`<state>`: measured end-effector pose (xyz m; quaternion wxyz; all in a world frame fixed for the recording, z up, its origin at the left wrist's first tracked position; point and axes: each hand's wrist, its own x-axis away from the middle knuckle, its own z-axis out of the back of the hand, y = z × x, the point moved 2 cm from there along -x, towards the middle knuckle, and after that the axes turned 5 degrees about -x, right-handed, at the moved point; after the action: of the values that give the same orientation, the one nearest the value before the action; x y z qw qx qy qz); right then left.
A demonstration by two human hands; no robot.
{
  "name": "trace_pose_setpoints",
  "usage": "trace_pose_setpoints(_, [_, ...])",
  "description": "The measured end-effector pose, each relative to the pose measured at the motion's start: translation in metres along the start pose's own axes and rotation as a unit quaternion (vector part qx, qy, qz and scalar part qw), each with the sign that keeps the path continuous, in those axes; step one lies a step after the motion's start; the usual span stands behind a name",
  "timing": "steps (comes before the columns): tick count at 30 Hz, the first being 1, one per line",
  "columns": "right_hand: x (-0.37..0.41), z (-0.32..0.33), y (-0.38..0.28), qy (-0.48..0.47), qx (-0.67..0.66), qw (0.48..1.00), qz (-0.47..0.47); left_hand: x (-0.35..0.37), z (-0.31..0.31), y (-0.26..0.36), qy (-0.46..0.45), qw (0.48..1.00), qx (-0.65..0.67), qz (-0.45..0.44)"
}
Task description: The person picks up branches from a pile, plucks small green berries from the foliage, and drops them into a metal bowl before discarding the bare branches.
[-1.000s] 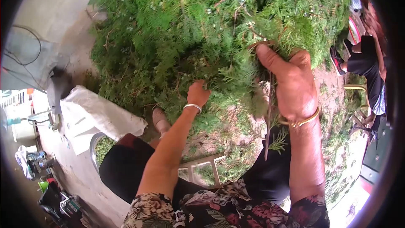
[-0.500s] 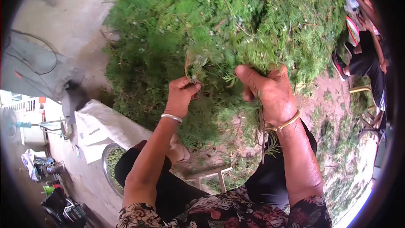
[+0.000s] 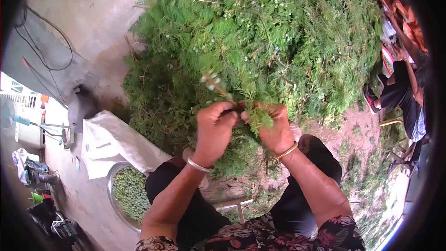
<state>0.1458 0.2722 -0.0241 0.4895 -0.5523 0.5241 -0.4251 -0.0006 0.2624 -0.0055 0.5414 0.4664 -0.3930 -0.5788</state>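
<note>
My left hand (image 3: pixel 215 130), with a silver bangle at the wrist, is closed in a pinch on an evergreen sprig (image 3: pixel 216 87) that carries pale bluish cones and sticks out up and to the left, slightly blurred. Close beside it my right hand (image 3: pixel 275 130), wearing a gold-coloured bangle, has its fingers closed around leafy green conifer sprig (image 3: pixel 259 120). The fingertips of both hands almost meet, and whether they grip one sprig or two cannot be told. Behind the hands rises a big heap of cut conifer branches (image 3: pixel 223 32) dotted with small pale cones.
A round metal basin (image 3: pixel 111 187) of green cones (image 3: pixel 132 193) stands left of my knee, by a white sack (image 3: pixel 118 144). Between my legs is a low wooden frame (image 3: pixel 239 204). Another person (image 3: pixel 404 81) sits at the far right with a red-rimmed container (image 3: pixel 387 60).
My hands have come together; the right moved left and down, the left moved right and down. The view has shifted, showing more of the basin.
</note>
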Motion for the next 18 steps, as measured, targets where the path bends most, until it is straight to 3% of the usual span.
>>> trace_pose_setpoints(2, [-0.001,-0.006,-0.009,0.015,0.020,0.996,0.085,0.002,-0.004,0.001,-0.020,0.999,-0.029,-0.005])
trace_pose_setpoints(5, [-0.003,-0.005,-0.023,0.034,0.051,0.996,0.067,0.005,-0.006,0.006,-0.074,0.994,0.078,0.000])
trace_pose_setpoints(10, [-0.011,0.004,-0.016,0.065,0.136,0.988,0.043,0.015,-0.002,0.008,-0.097,0.991,0.084,0.025])
trace_pose_setpoints(11, [-0.013,0.005,-0.012,0.053,0.212,0.970,0.105,0.016,0.001,0.009,-0.112,0.991,0.071,0.022])
trace_pose_setpoints(12, [-0.013,0.004,-0.013,0.052,0.214,0.970,0.105,0.015,0.004,0.007,-0.111,0.991,0.073,0.022])
trace_pose_setpoints(14, [-0.011,-0.001,-0.018,0.053,0.157,0.985,0.055,0.013,0.015,0.003,0.013,1.000,0.015,-0.022])
trace_pose_setpoints(15, [-0.012,-0.001,-0.018,0.050,0.157,0.985,0.053,0.011,0.019,0.004,0.033,0.999,-0.003,-0.025])
trace_pose_setpoints(16, [-0.013,-0.001,-0.018,0.004,0.237,0.965,0.111,0.009,0.021,0.003,0.036,0.999,-0.004,-0.023])
trace_pose_setpoints(18, [-0.014,-0.005,-0.016,-0.047,0.313,0.934,0.168,0.007,0.019,0.005,0.057,0.985,-0.097,-0.131])
